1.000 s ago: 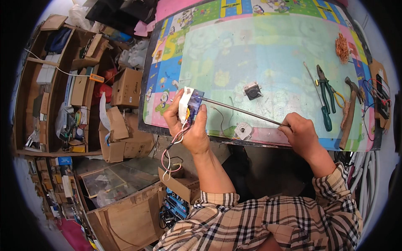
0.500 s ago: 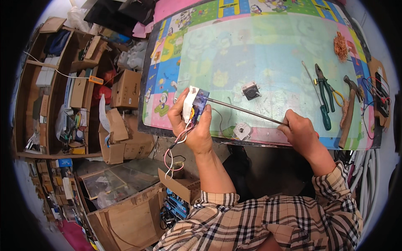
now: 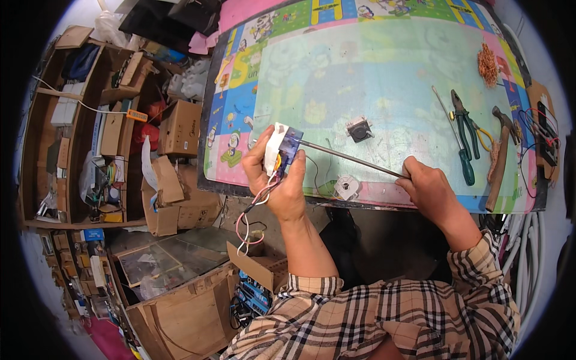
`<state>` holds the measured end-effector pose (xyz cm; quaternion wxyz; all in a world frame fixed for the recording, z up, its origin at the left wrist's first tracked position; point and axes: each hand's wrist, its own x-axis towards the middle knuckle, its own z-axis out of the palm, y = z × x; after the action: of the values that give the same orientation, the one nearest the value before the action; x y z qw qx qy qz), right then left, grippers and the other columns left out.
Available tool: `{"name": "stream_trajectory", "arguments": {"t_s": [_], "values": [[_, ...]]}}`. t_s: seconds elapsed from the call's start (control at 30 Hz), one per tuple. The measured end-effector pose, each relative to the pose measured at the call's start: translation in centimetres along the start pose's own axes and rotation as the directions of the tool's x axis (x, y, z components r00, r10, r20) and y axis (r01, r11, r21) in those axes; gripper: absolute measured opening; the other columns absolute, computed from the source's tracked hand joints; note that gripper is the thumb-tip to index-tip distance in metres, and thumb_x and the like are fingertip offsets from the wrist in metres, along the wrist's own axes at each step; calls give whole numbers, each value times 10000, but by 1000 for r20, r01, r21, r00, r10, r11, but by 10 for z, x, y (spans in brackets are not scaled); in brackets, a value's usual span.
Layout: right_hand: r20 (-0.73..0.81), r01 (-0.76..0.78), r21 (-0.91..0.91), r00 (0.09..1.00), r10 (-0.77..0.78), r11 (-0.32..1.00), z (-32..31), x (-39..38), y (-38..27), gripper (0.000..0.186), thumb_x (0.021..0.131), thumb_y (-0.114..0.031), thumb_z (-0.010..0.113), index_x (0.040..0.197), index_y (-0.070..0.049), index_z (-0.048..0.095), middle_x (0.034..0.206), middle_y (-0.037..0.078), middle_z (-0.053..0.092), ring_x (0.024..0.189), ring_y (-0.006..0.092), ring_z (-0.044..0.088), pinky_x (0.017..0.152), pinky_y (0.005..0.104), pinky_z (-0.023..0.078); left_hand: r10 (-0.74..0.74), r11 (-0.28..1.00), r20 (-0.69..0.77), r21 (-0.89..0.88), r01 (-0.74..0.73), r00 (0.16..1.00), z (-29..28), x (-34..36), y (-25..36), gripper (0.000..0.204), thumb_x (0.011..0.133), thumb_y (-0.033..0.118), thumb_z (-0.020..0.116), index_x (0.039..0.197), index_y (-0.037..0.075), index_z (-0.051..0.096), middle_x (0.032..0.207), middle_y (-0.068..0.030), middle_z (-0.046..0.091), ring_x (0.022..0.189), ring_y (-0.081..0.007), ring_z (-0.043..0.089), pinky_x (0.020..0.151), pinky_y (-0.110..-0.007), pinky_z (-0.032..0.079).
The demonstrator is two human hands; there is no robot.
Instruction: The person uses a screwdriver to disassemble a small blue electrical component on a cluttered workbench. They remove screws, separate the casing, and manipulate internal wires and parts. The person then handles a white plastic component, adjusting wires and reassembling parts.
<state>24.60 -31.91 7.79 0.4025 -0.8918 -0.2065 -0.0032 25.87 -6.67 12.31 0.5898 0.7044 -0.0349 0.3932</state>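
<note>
My left hand [image 3: 277, 183] grips a small blue and white electrical part [image 3: 288, 144] with white, yellow and pink wires [image 3: 245, 221] dangling below it. My right hand [image 3: 430, 187] is wrapped round the end of a long screwdriver [image 3: 354, 160], whose handle is hidden in the fist. The shaft runs leftward, and its tip meets the blue side of the part. A square part with a black round centre [image 3: 359, 129] lies on the table beyond the shaft. Near the front edge, a white round plastic piece [image 3: 347, 188] rests below the shaft.
Pliers [image 3: 464, 123], a green-handled screwdriver [image 3: 465, 162], yellow-handled cutters [image 3: 483, 137] and a hammer [image 3: 501, 159] lie at the table's right. Copper wire [image 3: 488, 66] is bundled farther back. At left stand cardboard boxes [image 3: 182, 128] and wooden shelves [image 3: 88, 132].
The part in my left hand has shifted and turned very slightly. The screwdriver stays against it, and my right fist has rotated a little round its end.
</note>
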Motion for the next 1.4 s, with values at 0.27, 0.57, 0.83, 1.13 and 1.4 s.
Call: {"name": "stream_trajectory", "arguments": {"t_s": [0.27,0.57,0.83,1.13,1.4], "values": [[-1,59,-79,998,-59,995,-2,-2,3,197,798,-74,670,816,-19,482,754,157,580,656,374,597,543,433,482,-17,1000,4,-18,17,1000,2,-1,1,505,684,-37,737,1133,10,510,1252,-209,545,1106,-233,560,961,-360,454],[-4,46,-75,999,-47,996,0,-2,5,199,787,-88,696,875,-29,528,714,148,568,671,360,603,559,421,481,-6,999,30,-38,8,1000,6,-2,1,491,686,-38,732,1124,4,515,1251,-221,547,1118,-243,558,975,-371,443],[-33,-88,166,995,94,982,3,3,4,155,791,-80,695,830,-26,555,748,144,572,640,340,584,552,404,474,-23,998,38,-53,25,999,11,-4,1,471,700,-39,745,1104,15,509,1250,-177,551,1105,-210,546,987,-361,436],[-104,-30,47,994,34,998,-2,6,12,129,800,-105,686,819,-30,583,727,134,571,648,336,583,563,409,466,-45,997,50,-66,48,998,20,-6,0,455,718,-42,732,1109,15,507,1254,-162,551,1110,-211,546,975,-351,445],[-183,-83,-200,982,46,976,5,12,30,86,838,-150,641,841,-66,623,733,143,572,633,358,588,542,441,462,-297,942,24,-157,297,955,38,-6,-36,424,795,-25,692,1172,-17,499,1193,-136,567,1019,-173,577,903,-299,477]]}}
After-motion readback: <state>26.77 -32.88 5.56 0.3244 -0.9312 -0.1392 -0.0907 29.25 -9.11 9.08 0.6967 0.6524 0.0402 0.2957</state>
